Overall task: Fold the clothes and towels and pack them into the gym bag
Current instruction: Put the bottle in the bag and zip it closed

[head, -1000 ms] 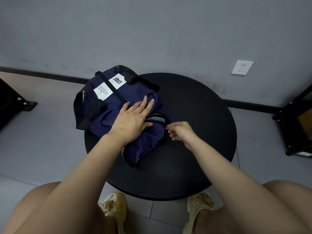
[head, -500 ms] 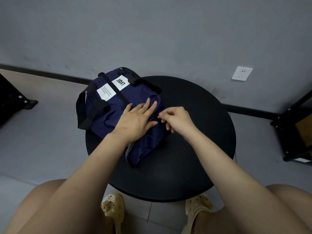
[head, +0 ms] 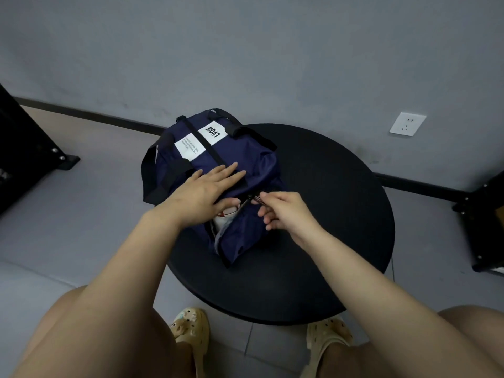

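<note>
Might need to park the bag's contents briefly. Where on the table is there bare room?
Bare top of the round table runs from the gym bag to the right rim, and along the near rim. The left side is crowded: bag, flat left hand, right hand pinching the zipper pull.

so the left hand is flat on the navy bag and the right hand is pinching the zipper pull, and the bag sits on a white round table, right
Not quite: the round table is black, not white, as the head view shows. The rest holds: the left hand lies flat on the navy bag, and the right hand pinches the zipper pull.
</note>
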`<state>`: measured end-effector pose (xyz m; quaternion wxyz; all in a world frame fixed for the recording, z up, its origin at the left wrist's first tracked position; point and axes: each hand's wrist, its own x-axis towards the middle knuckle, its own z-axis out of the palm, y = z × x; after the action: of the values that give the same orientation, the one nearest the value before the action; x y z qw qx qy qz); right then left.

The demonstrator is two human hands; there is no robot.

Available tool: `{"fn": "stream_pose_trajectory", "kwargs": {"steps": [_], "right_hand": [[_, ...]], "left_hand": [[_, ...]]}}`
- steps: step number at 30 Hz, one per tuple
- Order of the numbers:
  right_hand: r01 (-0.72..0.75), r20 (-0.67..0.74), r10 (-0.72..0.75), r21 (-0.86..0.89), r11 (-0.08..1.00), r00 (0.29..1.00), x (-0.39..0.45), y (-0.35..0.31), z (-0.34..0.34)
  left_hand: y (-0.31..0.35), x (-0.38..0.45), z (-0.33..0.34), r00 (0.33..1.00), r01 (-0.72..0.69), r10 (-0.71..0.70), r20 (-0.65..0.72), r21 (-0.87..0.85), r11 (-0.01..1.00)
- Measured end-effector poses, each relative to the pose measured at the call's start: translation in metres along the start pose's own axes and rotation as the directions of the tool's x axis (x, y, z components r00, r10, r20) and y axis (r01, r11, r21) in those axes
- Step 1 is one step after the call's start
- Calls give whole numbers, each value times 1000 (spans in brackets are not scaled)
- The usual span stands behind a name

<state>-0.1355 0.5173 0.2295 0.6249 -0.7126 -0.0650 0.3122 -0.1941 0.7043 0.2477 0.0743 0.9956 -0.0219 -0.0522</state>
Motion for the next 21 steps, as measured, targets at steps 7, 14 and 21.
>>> {"fn": "stream_pose_trajectory", "kwargs": {"steps": [7,14,21], "right_hand": [[-339,171,293,429,838,941,-8,-1,12],[-401,208,345,553,730,915,-12,-13,25],[-412,241,335,481,774,911,-11,-17,22]], "left_hand": [[-13,-20,8,997,45,-53,-50,-161,986],[-10,-21,15,997,46,-63,-49,-292,955],[-5,-25,9,992,74,-89,-92,-152,986]]}}
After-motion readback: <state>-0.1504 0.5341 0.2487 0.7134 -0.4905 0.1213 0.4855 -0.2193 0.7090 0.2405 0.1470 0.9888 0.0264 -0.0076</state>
